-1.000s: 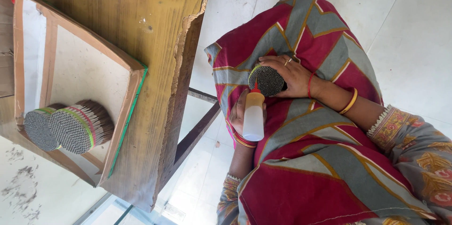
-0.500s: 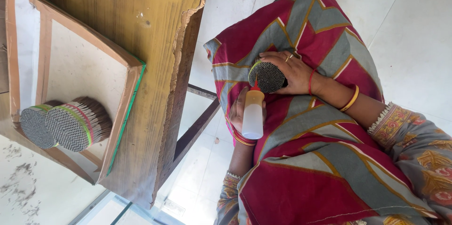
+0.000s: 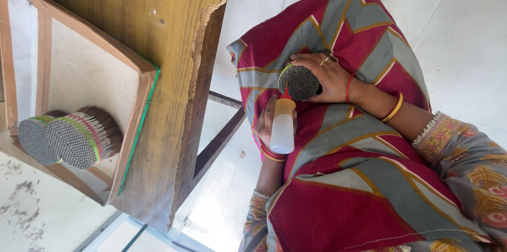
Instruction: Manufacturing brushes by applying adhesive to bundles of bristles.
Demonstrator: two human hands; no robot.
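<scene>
White bottle [image 3: 282, 131] perhaps touching tube bundle [image 3: 299, 82]

Wooden table [image 3: 174, 35] carries a shallow cardboard tray [image 3: 138, 125]. Two banded bundles of thin tubes [image 3: 68, 138] lie inside it (touching each other). White tiled floor [image 3: 465, 25] beyond.

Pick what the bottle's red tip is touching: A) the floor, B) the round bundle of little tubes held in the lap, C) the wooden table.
B: the squeeze bottle in one hand points its red tip at the bundle that the other hand grips.
</scene>
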